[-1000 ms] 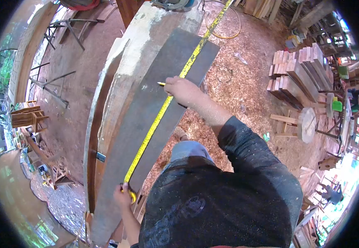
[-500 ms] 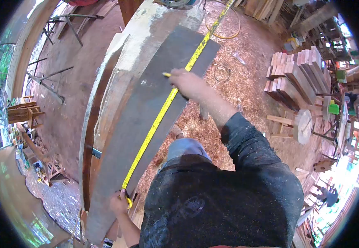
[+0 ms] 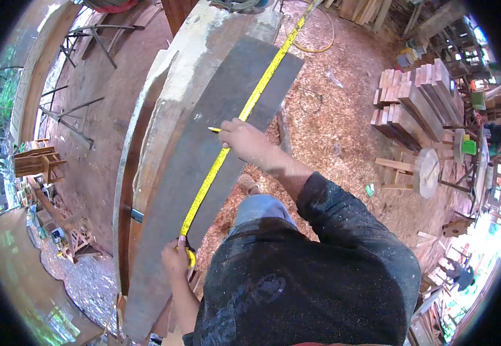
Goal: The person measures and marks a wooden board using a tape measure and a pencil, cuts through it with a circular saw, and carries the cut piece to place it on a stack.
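Note:
My left hand grips a yellow tape measure by its case, over the right edge of a long dark board. The yellow tape blade runs from there lengthwise over the board and past its far end. My right hand lies across the blade near the middle of the board. A short yellow pencil is pinched in it, the tip pointing left. How the fingers under the right hand meet the blade is hidden.
The board lies on a larger, white-patched timber. Stacked planks stand at right, near a round-topped wooden stool. Wood shavings cover the floor, where a thin hose loop lies. Metal trestles stand at left.
My left hand has moved up and right along the board with the tape case. My right hand, with the pencil, has shifted down and left along the blade.

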Action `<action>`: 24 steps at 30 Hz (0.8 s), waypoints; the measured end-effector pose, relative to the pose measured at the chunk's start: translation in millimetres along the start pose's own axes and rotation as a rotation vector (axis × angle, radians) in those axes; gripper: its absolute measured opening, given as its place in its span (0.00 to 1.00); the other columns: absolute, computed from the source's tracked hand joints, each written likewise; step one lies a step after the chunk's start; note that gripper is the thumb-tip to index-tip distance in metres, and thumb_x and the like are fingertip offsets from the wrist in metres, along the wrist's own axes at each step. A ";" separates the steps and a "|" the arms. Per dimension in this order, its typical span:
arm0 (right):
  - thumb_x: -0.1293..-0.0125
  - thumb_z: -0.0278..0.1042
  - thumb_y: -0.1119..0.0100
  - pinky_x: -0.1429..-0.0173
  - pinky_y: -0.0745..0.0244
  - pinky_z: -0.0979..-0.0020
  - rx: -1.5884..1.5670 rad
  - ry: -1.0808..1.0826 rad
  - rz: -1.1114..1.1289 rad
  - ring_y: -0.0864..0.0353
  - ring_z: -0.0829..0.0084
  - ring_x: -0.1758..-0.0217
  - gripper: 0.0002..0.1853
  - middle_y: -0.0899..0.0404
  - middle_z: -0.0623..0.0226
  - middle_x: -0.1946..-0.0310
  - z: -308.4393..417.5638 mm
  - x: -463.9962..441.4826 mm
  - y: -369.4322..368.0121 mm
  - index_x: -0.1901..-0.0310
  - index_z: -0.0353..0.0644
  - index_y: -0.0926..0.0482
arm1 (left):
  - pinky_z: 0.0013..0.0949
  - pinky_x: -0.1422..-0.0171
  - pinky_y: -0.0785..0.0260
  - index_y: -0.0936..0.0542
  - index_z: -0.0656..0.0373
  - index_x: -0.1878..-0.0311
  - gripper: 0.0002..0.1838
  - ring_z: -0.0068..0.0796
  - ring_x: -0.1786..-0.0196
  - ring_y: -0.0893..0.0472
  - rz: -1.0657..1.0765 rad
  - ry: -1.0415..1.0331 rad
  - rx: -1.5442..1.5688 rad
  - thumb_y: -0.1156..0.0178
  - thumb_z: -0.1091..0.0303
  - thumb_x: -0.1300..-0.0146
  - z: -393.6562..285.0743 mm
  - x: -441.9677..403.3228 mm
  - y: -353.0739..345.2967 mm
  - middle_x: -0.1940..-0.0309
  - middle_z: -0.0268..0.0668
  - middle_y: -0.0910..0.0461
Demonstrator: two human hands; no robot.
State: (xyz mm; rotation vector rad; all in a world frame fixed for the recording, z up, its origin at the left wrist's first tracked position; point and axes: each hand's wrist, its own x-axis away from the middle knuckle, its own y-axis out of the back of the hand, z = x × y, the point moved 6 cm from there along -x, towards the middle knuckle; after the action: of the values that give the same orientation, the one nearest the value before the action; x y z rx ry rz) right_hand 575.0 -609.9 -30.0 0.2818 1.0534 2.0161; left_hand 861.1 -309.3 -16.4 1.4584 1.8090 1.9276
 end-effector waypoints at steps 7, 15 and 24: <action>0.40 0.25 0.34 0.48 0.24 0.55 -0.008 0.002 -0.016 0.22 0.53 0.53 0.05 0.23 0.60 0.61 -7.5 -0.8 -3.8 0.65 0.39 0.22 | 0.55 0.59 0.28 0.13 0.62 0.64 0.24 0.61 0.66 0.16 -0.004 0.002 -0.018 0.39 0.48 0.27 2.1 -7.0 -7.4 0.73 0.56 0.18; 0.38 0.29 0.34 0.47 0.23 0.54 -0.014 -0.014 -0.043 0.22 0.53 0.53 0.04 0.23 0.59 0.59 -10.4 -2.7 -0.9 0.65 0.41 0.21 | 0.57 0.54 0.24 0.10 0.57 0.60 0.25 0.62 0.61 0.15 -0.042 0.061 -0.068 0.41 0.43 0.27 -7.3 -8.0 -5.0 0.70 0.55 0.15; 0.37 0.28 0.33 0.47 0.26 0.54 -0.076 -0.071 -0.054 0.23 0.52 0.53 0.05 0.23 0.59 0.61 -14.3 -1.2 -4.7 0.64 0.43 0.21 | 0.57 0.50 0.22 0.08 0.51 0.57 0.24 0.61 0.57 0.13 -0.079 0.094 -0.151 0.41 0.40 0.28 -4.2 -9.3 -7.1 0.65 0.55 0.13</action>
State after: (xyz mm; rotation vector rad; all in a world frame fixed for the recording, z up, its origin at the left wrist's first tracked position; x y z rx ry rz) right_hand 570.9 -617.6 -42.3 0.2803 0.9293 1.9784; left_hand 859.6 -316.4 -26.5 1.2503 1.6885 2.0746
